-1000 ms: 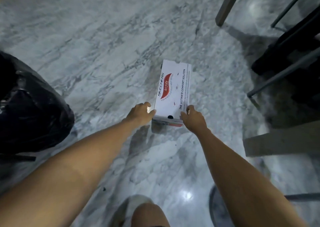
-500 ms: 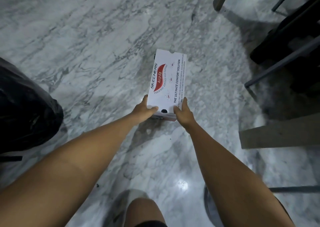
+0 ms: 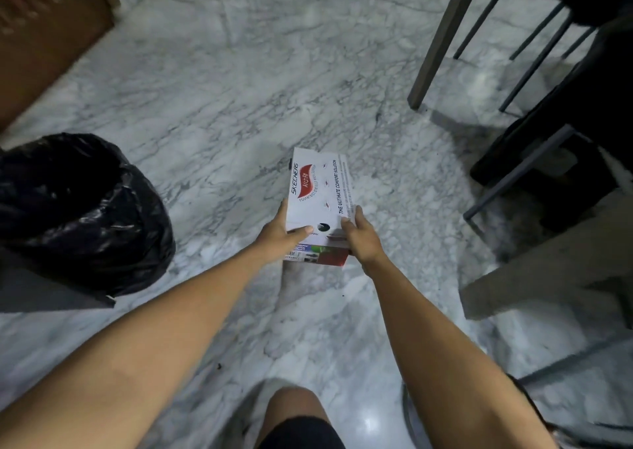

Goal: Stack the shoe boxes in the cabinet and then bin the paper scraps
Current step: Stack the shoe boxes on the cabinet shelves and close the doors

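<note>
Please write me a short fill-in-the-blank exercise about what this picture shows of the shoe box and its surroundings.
1. The shoe box is gripped at its near end by ____ hands, the left hand and the right hand.
2. The bin bag to the person's left is ____ in colour.
3. The floor has a grey-veined ____ pattern.

Missing words: two; black; marble

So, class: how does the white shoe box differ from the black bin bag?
The shoe box is white, printed and stiff-edged; the bin bag is black, glossy and crumpled. The box is closed and gripped by the left hand and right hand; the bag gapes open, untouched. Both are over the marble floor.
</note>
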